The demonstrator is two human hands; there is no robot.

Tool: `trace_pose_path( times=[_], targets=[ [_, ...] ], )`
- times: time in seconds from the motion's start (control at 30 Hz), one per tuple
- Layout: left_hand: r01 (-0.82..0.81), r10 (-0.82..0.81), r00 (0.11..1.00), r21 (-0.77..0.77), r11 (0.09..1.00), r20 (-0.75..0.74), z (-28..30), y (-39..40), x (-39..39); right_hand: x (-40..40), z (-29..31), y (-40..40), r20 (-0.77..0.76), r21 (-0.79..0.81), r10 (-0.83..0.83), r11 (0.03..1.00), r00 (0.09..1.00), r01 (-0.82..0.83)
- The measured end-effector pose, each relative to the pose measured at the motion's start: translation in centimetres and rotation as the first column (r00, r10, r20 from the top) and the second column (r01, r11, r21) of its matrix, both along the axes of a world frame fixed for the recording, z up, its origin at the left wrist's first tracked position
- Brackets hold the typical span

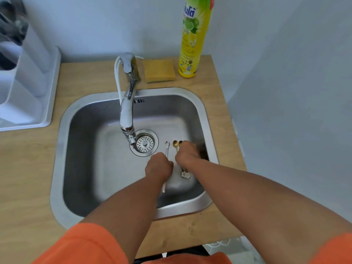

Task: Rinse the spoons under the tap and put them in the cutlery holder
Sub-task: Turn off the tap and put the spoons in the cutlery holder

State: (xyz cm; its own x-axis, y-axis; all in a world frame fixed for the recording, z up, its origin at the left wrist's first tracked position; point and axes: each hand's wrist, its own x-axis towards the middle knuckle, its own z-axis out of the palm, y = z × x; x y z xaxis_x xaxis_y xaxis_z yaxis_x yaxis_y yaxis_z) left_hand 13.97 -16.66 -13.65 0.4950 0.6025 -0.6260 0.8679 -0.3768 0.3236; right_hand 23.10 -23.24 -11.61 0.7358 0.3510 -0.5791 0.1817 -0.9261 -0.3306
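Steel spoons [166, 149] are lying on the floor of the sink [133, 206], right of the drain, and thin wet handles could be slipping when lifted, clattering toward the strainer [145, 143]. Both hands are reaching down, fingers curled: the left hand [159, 167] is closing over the silver one, the right hand [187, 153] over the gold pair [175, 143]. Whether either is actually pinching, I cannot tell. The white holder [28, 88] is waiting far left on the table [28, 168].

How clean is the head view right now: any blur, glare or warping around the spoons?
Head view: right hand smeared by motion blur over the gold spoons; silver spoon sharp; soft glare on the tap; wide-angle bending at the cutlery holder, itself blurry.
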Motion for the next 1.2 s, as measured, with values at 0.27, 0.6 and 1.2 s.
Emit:
trace_pose_path(
  times=[0.27,0.6,1.2],
  targets=[
    [0.153,-0.139,0.975,0.069,0.986,-0.176,-0.7,1.9,-3.5,-1.6,-1.6,-0.3,0.051,-0.102,0.126,0.987,0.991,-0.12],
    [0.016,-0.015,1.0,-0.48,0.877,0.006,8.1,12.4,-9.2,-3.7,-1.6,-0.2,0.049,-0.201,0.31,0.934,0.95,-0.294],
    [-0.396,0.215,0.739,0.154,0.905,0.638,31.8,35.2,-16.4,-14.1,6.1,11.8,0.221,0.222,0.446,0.843,0.867,-0.491]
  ],
)
